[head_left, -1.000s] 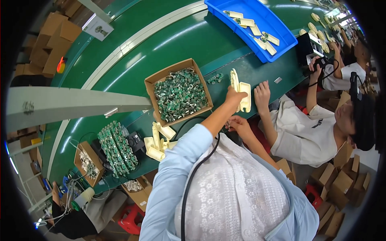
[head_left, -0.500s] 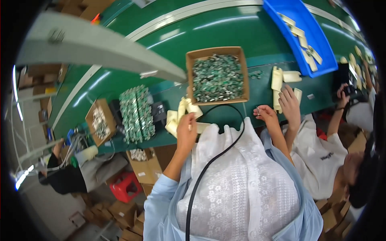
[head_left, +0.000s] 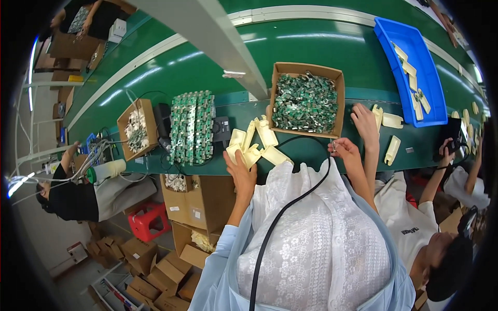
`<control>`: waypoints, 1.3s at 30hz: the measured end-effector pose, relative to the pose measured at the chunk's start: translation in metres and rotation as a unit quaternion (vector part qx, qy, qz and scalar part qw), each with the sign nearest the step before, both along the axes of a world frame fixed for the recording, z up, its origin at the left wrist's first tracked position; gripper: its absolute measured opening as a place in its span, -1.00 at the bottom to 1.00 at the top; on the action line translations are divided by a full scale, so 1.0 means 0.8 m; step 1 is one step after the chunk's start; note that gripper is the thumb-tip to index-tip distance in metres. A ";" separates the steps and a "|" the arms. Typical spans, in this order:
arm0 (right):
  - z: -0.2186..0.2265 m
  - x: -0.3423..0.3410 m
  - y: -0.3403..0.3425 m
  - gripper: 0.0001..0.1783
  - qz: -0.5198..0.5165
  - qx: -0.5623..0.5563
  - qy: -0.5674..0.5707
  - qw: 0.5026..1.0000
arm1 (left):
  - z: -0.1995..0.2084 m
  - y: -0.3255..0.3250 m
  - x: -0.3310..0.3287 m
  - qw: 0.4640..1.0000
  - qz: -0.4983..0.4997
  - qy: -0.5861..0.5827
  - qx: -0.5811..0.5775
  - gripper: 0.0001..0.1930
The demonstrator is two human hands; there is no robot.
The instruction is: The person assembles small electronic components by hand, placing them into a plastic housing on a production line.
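My left hand [head_left: 241, 173] is at the table's near edge, its thumb and fingers around a cream plastic casing [head_left: 235, 151] in a loose group of similar pieces. To the right, my right hand [head_left: 346, 151] pinches a small silvery piece [head_left: 332, 147], too small to name exactly. Beyond my hands stands a cardboard box [head_left: 341, 103] filled with small green circuit boards [head_left: 305, 102]. A co-worker's hand [head_left: 366, 124] reaches in beside the box's right side, close to my right hand.
Green board panels [head_left: 192, 127] are stacked left of the casings, with a small parts carton [head_left: 150, 124] beyond. A blue tray [head_left: 433, 98] holding casings lies at the right. A grey post [head_left: 228, 46] rises behind the box. A black cable [head_left: 280, 212] crosses my front.
The view has swung left, so the table's things appear farther right. My left hand has shifted to the left end of the casings. The co-worker's hand has moved from the right-hand casings toward the box.
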State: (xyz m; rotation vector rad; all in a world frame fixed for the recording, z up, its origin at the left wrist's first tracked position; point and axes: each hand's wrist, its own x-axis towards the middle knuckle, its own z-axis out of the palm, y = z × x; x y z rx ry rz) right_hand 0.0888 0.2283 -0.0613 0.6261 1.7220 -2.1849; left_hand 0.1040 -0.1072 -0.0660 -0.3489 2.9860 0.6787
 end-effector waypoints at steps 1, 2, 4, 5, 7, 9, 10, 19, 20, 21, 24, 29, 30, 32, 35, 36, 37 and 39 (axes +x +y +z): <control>0.003 -0.001 0.001 -0.83 -0.004 0.006 -0.004 1.000 | -0.001 0.000 0.002 1.000 -0.006 0.026 0.012 -0.24; 0.004 -0.002 0.000 -0.83 -0.009 0.011 -0.007 1.000 | -0.001 -0.003 0.005 0.998 -0.013 0.052 0.023 -0.29; 0.009 -0.003 -0.002 -0.83 -0.003 0.013 -0.007 1.000 | 0.006 -0.011 0.012 0.997 -0.008 0.071 0.037 -0.38; 0.011 -0.003 -0.001 -0.84 -0.002 0.017 -0.009 1.000 | 0.012 -0.013 0.016 0.995 -0.007 0.089 0.055 -0.46; 0.014 -0.003 0.003 -0.84 0.001 0.022 -0.011 1.000 | 0.021 -0.017 0.018 0.992 -0.005 0.107 0.072 -0.54; 0.015 -0.004 0.014 -0.85 0.004 0.064 -0.004 0.998 | 0.042 -0.021 0.011 0.988 0.013 0.112 0.108 -0.60; 0.017 -0.004 0.018 -0.86 0.004 0.086 -0.001 0.996 | 0.057 -0.022 0.004 0.985 0.020 0.115 0.127 -0.64; 0.160 -0.053 -0.079 -0.88 0.142 -0.003 0.269 0.953 | 0.138 0.014 -0.107 0.866 -0.327 -0.003 0.378 -0.64; 0.165 -0.055 -0.089 -0.88 0.155 -0.006 0.289 0.945 | 0.135 0.029 -0.114 0.838 -0.303 -0.034 0.453 -0.64; 0.166 -0.057 -0.093 -0.88 0.152 -0.001 0.292 0.944 | 0.132 0.040 -0.120 0.806 -0.274 -0.065 0.520 -0.63; 0.170 -0.046 -0.098 -0.87 0.103 0.097 0.276 0.951 | 0.129 0.085 -0.121 0.707 -0.172 -0.113 0.677 -0.61; 0.164 -0.031 -0.105 -0.86 0.082 0.169 0.245 0.951 | 0.138 0.141 -0.098 0.537 0.002 -0.173 0.826 -0.48; 0.162 -0.029 -0.106 -0.84 0.078 0.142 0.222 0.962 | 0.138 0.145 -0.096 0.527 0.006 -0.188 0.829 -0.44; 0.160 -0.025 -0.108 -0.81 0.070 0.087 0.174 0.978 | 0.127 0.147 -0.097 0.531 0.009 -0.201 0.823 -0.44; 0.156 -0.026 -0.102 -0.82 0.037 0.109 0.215 0.970 | 0.115 0.146 -0.099 0.540 0.012 -0.225 0.811 -0.42; 0.156 -0.028 -0.100 -0.82 0.021 0.120 0.236 0.964 | 0.115 0.143 -0.100 0.523 -0.004 -0.242 0.817 -0.41; 0.157 -0.029 -0.097 -0.82 0.019 0.120 0.234 0.965 | 0.115 0.140 -0.100 0.505 -0.021 -0.260 0.823 -0.40; 0.167 -0.033 -0.091 -0.82 0.018 0.208 0.258 0.943 | 0.114 0.137 -0.099 0.486 -0.038 -0.279 0.827 -0.39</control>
